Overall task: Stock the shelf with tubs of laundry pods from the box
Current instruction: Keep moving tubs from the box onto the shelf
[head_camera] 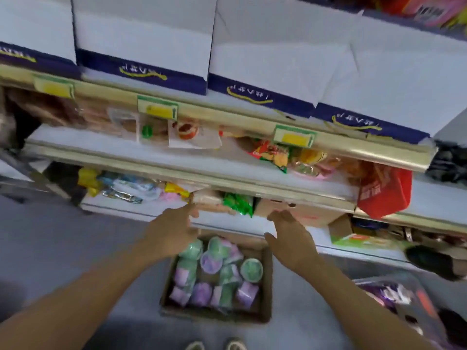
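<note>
Both hands reach out above the box (265, 281) — the left hand (171, 229) and right hand (290, 238) hold nothing, fingers straight and loosely spread, pointing toward the shelf (227, 218) just beyond the box. Green and purple tubs (217, 271) lie jumbled inside the box, on the floor just beyond the person's shoes (214, 346).

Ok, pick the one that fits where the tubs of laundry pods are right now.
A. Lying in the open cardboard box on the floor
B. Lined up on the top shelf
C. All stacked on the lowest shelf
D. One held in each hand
A: the green and purple tubs lie jumbled in the open cardboard box on the floor, while the left hand and right hand hold nothing.
</note>
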`<state>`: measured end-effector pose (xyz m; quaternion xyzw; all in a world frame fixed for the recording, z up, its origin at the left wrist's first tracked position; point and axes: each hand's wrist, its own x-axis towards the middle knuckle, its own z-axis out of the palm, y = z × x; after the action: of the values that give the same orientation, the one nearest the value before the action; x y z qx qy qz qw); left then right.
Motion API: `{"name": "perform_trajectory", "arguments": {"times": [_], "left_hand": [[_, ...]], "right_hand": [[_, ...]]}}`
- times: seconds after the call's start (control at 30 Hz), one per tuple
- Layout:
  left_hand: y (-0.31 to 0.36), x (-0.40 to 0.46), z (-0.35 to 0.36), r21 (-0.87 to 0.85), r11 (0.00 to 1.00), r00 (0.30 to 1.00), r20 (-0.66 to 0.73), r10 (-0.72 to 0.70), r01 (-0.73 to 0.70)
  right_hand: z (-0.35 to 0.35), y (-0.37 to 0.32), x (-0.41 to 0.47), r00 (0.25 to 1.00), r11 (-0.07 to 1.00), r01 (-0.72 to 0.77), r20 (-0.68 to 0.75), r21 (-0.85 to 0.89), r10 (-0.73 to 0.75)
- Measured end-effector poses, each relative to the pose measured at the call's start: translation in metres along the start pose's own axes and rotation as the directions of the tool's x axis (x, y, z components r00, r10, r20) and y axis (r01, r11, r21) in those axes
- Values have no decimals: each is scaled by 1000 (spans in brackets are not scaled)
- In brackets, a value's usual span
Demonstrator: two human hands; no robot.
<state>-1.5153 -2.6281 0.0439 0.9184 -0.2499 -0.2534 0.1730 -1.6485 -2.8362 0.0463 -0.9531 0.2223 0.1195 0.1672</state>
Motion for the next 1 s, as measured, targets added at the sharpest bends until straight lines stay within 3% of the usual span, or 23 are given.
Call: {"name": "perform_trajectory", "arguments": {"times": [0.13,0.4,0.7,1.0], "left_hand": [[-33,4,64,6,998,991,118,-64,64],[-90,40,207,-96,952,945,187,-270,291],[-170,131,337,-132,913,923,73,-379,386],[-240,227,422,-58,929,912,-180,-370,365]], "right_hand": [[67,26,3,995,999,-44,93,21,41],[203,81,45,973,994,-101,213,51,88],[363,97,127,975,980,-76,220,181,35],[494,107,213,988,973,-87,144,216,57]]}}
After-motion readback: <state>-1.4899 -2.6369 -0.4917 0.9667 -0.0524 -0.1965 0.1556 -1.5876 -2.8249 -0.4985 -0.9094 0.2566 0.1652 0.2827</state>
